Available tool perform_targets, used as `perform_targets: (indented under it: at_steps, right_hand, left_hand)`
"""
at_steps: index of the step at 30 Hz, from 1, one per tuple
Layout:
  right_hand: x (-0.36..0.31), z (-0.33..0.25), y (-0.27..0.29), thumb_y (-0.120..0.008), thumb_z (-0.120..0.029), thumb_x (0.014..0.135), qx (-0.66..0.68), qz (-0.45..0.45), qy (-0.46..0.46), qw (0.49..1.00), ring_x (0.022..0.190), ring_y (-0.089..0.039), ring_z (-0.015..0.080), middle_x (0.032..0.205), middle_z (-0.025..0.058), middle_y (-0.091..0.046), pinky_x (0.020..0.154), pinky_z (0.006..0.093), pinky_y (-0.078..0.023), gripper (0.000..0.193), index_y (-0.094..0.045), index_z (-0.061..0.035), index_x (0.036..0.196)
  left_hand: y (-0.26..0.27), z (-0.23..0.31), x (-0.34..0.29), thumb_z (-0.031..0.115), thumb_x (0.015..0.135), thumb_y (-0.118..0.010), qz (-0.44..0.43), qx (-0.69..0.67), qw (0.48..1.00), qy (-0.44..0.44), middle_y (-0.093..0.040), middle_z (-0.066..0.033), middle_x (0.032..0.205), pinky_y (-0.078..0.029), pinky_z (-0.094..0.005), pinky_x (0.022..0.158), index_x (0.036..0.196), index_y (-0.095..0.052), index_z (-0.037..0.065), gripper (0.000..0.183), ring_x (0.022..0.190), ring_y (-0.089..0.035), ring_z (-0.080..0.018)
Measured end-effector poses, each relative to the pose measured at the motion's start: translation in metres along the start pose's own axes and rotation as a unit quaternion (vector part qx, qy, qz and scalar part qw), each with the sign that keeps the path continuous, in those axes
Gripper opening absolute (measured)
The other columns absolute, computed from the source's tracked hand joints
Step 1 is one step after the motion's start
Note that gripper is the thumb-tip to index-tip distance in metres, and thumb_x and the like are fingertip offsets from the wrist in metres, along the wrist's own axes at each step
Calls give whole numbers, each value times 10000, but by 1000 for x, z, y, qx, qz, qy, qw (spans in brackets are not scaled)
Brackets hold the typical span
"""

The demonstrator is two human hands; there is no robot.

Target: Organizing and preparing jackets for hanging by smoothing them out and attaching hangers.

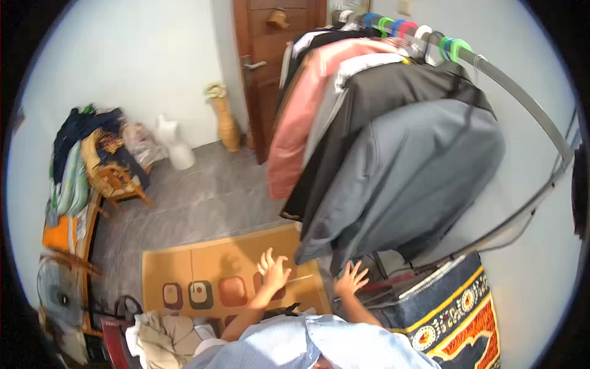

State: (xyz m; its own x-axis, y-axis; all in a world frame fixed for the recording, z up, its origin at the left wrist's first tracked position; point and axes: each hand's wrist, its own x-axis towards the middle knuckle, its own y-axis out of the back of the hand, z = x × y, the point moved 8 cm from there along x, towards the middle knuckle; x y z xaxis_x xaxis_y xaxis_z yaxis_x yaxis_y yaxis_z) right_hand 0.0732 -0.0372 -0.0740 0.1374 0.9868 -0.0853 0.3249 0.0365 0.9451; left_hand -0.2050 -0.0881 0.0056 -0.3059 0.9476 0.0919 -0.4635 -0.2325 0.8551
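Left hand (274, 273): lower centre, fingers spread above tan rug (166, 264); right hand (351, 281): fingers spread just beside grey jacket (424, 163), contact unclear; grey jacket: right of centre, hanging from rail (496, 71)

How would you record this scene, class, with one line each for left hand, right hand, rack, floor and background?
Left hand: open and spread, above the tan rectangular rug with rounded-square motifs
Right hand: open and spread, near the lower edge of the grey long-sleeved jacket; contact unclear
Rack: curved grey rail with garments on coloured hangers, including a pink long-sleeved garment
Floor: grey tiles
Background: brown wooden door, white torso-shaped mannequin, tall tan vase
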Motion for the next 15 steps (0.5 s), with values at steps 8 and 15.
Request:
perform_targets:
  at_steps: [8, 15]
  right_hand:
    - [-112, -66, -11, -694, -351, 721, -17, -77, 207, 975, 1374, 34, 468, 1531, 156, 14, 1029, 678, -43, 886, -227, -187, 1455]
    - [-147, -142, 24, -644, -303, 722, 35, -2, 295, 955, 1382, 25, 451, 1539, 146, 12, 1027, 675, -64, 859, -224, -188, 1462]
  left_hand:
    - [6, -92, -122, 408, 733, -684, -87, -12, 983, 164, -124, -201, 1471, -59, -663, 1029, 1223, -490, 164, 581, 1364, -18, -447]
    - [42, -199, -258, 469, 694, -679, -33, 82, 941, 326, -150, -182, 1490, -81, -673, 1033, 1239, -519, 155, 649, 1379, -45, -414]
